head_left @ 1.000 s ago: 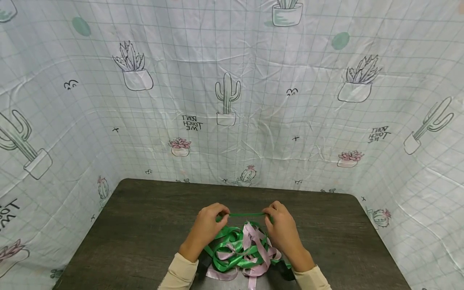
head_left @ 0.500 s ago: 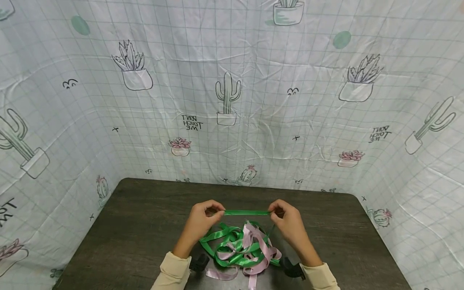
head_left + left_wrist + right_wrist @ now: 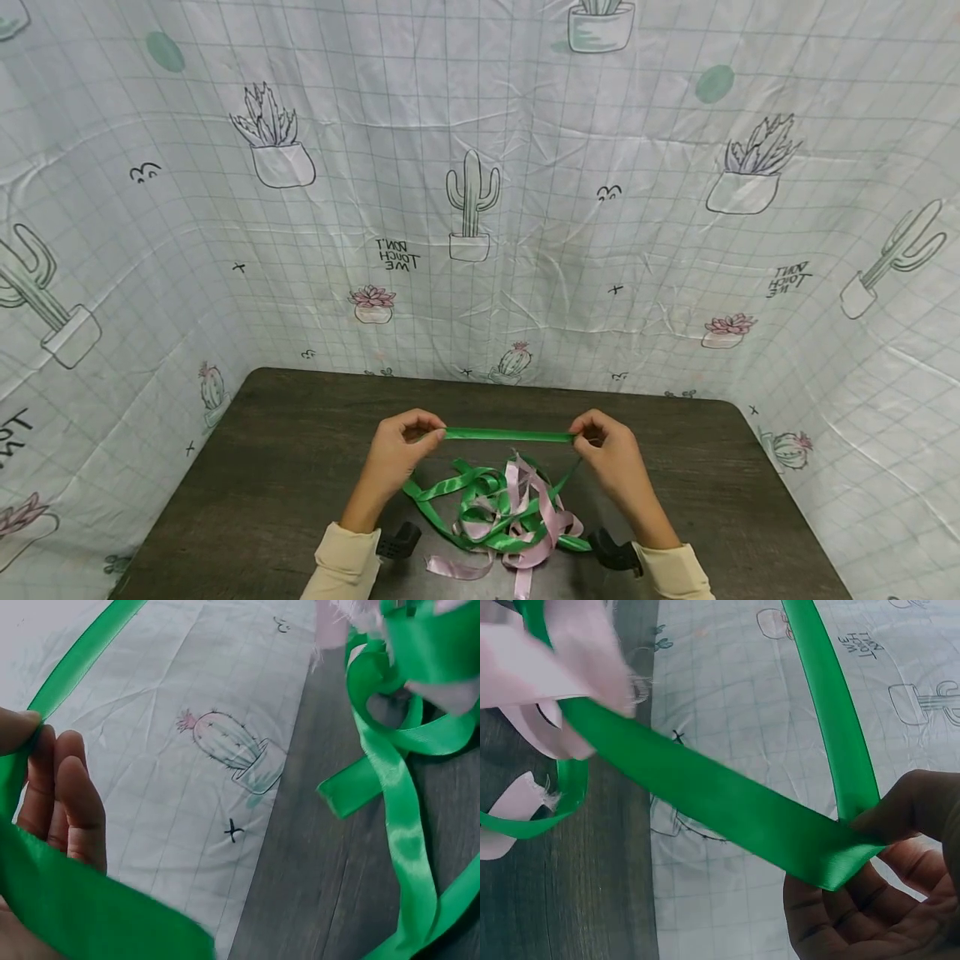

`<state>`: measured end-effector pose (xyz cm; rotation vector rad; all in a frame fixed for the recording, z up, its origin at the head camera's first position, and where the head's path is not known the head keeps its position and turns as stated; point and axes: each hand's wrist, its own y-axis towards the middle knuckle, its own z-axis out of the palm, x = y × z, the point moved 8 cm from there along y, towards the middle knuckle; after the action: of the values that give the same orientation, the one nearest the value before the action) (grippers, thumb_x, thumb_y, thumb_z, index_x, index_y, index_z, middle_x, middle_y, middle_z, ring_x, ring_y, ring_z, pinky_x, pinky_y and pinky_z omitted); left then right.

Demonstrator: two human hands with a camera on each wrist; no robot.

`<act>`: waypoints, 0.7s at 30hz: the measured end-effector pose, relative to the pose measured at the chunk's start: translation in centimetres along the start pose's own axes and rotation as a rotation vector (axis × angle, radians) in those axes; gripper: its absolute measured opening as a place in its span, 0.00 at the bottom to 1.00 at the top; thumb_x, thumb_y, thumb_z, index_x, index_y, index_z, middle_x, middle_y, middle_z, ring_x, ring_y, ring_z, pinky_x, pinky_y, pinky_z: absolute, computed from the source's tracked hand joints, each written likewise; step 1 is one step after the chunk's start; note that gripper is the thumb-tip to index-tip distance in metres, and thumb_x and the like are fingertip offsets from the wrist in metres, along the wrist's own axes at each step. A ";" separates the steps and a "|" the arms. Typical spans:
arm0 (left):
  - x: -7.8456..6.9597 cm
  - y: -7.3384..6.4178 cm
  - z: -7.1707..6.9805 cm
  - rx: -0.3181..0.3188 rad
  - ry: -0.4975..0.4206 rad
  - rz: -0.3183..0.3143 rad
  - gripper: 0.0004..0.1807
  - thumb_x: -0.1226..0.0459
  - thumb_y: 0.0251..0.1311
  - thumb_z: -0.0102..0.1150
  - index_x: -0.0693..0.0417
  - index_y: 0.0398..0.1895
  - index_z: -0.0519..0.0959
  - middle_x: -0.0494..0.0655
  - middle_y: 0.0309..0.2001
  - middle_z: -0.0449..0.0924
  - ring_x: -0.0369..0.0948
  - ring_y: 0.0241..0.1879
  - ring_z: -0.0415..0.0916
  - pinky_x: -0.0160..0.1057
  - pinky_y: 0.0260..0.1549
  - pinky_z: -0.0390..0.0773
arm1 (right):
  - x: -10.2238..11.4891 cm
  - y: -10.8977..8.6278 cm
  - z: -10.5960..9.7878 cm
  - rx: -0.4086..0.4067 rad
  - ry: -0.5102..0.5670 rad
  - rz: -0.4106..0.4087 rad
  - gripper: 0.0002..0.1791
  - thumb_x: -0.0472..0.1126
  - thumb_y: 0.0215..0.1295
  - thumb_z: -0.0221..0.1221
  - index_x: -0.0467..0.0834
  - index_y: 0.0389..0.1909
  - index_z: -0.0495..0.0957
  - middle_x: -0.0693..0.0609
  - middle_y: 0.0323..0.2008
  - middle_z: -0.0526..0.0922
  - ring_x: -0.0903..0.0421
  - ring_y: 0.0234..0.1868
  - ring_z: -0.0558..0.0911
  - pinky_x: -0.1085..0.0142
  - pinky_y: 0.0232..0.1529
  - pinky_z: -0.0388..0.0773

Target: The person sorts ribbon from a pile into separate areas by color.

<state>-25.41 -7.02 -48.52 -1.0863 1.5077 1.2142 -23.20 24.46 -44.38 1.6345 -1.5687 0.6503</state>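
Ribbon [image 3: 510,435] in green runs straight between the left hand [image 3: 397,448] and right hand [image 3: 611,450], each pinching it, beyond the green-and-pink tangle [image 3: 553,523]; straightening seems under way, and the next move likely calls for gently drawing more free.

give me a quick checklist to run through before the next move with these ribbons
1. Left hand pinching the green ribbon: ok.
2. Right hand pinching it too: ok.
3. Stretch between the hands straight: ok, as the head view shows.
4. Rest of the green ribbon separate from the pink ribbon: not ok, they lie looped together over the table.
5. No tight knot: cannot tell, overlapping loops hide the middle.
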 end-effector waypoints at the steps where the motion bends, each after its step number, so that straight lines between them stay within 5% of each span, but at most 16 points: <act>1: 0.1 0.0 -0.3 -0.003 -0.009 -0.004 0.04 0.68 0.66 0.70 0.60 0.41 0.86 0.56 0.40 0.86 0.39 0.38 0.84 0.34 0.41 0.84 | 0.0 0.1 -0.1 -0.003 0.005 0.004 0.09 0.24 0.66 0.58 0.41 0.37 0.82 0.47 0.36 0.86 0.63 0.36 0.80 0.67 0.38 0.77; 9: 0.1 0.2 -2.9 -0.050 -0.083 -0.014 0.07 0.70 0.67 0.68 0.67 0.43 0.84 0.56 0.38 0.85 0.38 0.35 0.86 0.38 0.42 0.87 | -0.3 0.4 -1.0 -0.024 0.002 0.045 0.08 0.25 0.68 0.59 0.40 0.39 0.82 0.46 0.39 0.86 0.64 0.37 0.80 0.68 0.39 0.76; 21: 0.7 0.3 -6.2 -0.109 -0.147 -0.029 0.10 0.73 0.67 0.66 0.76 0.45 0.81 0.35 0.32 0.85 0.36 0.34 0.87 0.34 0.40 0.87 | -1.0 0.4 -2.8 -0.053 -0.012 0.080 0.07 0.27 0.69 0.58 0.38 0.41 0.82 0.45 0.39 0.85 0.63 0.34 0.79 0.68 0.37 0.75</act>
<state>-26.56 -13.16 -48.39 -1.0616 1.3234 1.3390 -23.31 27.39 -43.49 1.5462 -1.6530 0.6363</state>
